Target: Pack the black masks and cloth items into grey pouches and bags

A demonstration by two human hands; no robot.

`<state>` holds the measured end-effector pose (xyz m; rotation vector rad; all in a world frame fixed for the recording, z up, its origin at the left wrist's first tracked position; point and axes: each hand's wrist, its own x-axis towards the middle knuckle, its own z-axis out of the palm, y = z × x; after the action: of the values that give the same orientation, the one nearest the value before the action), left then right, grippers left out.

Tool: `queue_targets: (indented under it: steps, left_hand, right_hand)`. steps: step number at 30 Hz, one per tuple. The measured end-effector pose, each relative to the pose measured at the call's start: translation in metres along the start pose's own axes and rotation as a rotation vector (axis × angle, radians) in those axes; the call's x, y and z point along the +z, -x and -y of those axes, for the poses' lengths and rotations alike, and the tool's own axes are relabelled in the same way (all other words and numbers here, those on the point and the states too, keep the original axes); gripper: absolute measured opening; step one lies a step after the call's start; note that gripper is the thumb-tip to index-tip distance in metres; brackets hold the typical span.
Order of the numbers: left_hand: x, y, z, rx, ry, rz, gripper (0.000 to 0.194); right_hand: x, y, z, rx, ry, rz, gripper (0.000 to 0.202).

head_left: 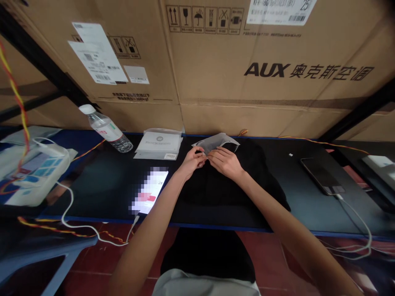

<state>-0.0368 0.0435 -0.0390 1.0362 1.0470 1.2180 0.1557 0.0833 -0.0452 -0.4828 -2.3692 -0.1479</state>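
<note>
A frosted, translucent plastic bag point(212, 142) lies on a black cloth point(222, 191) in front of me. At the bag's near edge, my left hand point(194, 161) is closed, with thumb and forefinger pinched on it. Right beside it, my right hand point(225, 162) has its fingers pressed together on the same edge, and the fingertips of both hands nearly meet. Something dark shows at the bag's right side; I cannot tell whether it is inside or the cloth behind. The fingertips partly hide the bag's edge.
Left of the bag lie a flat white packet point(159, 142), a tilted water bottle point(108, 129) and a lit phone point(151, 191) on a white cable. A dark phone point(322, 176) is plugged in at right. Large cardboard boxes point(210, 70) stand behind the table point(92, 176).
</note>
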Motion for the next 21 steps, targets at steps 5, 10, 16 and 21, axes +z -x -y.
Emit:
queue_targets:
  steps: [5,10,16,21]
  left_hand:
    - [0.003,0.003,-0.003,0.038,-0.073,-0.037,0.027]
    - [0.002,0.001,-0.001,0.108,0.041,-0.185,0.02]
    - [0.003,-0.008,-0.003,0.069,0.032,-0.432,0.03]
    - [0.001,-0.017,-0.016,-0.154,0.034,-0.336,0.036]
  right_hand:
    - [-0.009,0.001,-0.005,0.028,0.009,-0.015,0.025]
    - [-0.027,0.012,-0.026,0.305,0.098,-0.008,0.047]
    - [-0.021,0.024,-0.04,0.483,-0.133,-0.002,0.044]
    - [-0.012,0.014,-0.042,0.573,-0.142,-0.007,0.034]
